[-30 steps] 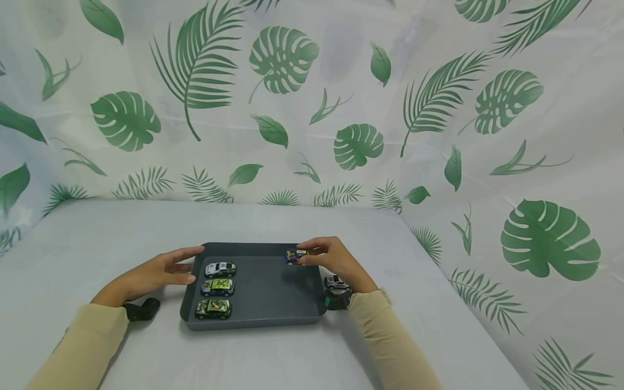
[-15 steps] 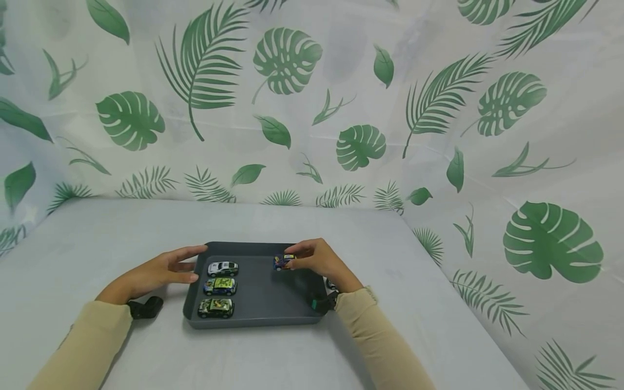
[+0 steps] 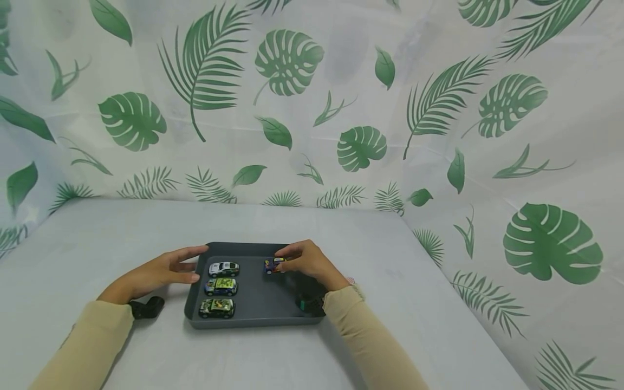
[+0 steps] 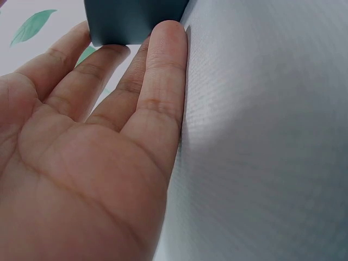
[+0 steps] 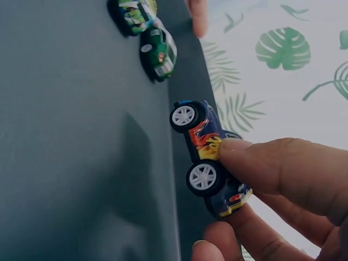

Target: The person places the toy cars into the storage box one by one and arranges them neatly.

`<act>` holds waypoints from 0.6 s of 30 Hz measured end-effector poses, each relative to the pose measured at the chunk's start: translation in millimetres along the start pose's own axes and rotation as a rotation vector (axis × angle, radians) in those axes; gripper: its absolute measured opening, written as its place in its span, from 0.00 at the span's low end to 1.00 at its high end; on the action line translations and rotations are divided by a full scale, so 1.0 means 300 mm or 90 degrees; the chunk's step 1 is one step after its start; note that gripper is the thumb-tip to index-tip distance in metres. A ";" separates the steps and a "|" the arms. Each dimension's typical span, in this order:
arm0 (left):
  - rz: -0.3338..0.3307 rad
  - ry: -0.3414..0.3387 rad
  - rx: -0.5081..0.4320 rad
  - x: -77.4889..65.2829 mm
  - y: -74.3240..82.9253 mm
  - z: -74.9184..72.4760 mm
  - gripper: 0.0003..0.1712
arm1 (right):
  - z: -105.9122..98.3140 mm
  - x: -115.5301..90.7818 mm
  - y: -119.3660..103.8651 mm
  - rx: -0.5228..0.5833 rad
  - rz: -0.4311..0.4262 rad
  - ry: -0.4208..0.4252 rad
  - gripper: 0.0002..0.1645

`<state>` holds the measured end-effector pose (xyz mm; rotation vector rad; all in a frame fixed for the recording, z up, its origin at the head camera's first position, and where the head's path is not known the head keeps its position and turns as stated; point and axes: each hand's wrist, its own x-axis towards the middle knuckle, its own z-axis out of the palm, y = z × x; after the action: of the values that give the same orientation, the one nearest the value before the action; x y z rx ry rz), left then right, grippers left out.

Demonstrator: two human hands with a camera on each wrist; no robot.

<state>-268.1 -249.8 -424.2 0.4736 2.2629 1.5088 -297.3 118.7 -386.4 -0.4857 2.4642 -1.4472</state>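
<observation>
My right hand [image 3: 309,264] pinches a dark blue toy car [image 5: 204,149] with flame decals and white wheels, thumb on its side. The car is held over the back part of the grey tray [image 3: 273,323]. On the tray's left side stand a white and green toy car [image 3: 223,269], a yellow-green and blue toy car [image 3: 221,286] and a camouflage-patterned toy car [image 3: 216,308]. My left hand [image 3: 156,274] touches the tray's left edge with extended fingers; in the left wrist view its fingertips [image 4: 167,38] are right at the tray wall [image 4: 136,22].
The tray rests on a white-covered table [image 3: 234,357]. A leaf-patterned curtain [image 3: 312,108] stands behind and to the right. A small bit of a thing [image 3: 350,280] shows behind the right wrist, mostly hidden. Black wrist bands [image 3: 147,307] are on both arms.
My right hand has moved left over the tray with the blue toy car, and now covers most of the white car right of the tray. The left hand stays at the tray edge.
</observation>
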 end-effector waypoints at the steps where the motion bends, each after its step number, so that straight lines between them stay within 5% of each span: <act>1: -0.001 0.000 -0.001 0.000 0.000 0.000 0.51 | 0.004 0.003 -0.001 -0.006 0.003 0.001 0.18; 18: -0.001 0.003 0.000 0.000 0.006 0.002 0.52 | 0.070 0.059 -0.031 -0.073 0.061 0.005 0.16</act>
<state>-267.8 -248.6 -422.8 0.4686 2.2658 1.5111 -304.3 90.6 -389.1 -0.3787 2.5491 -1.2802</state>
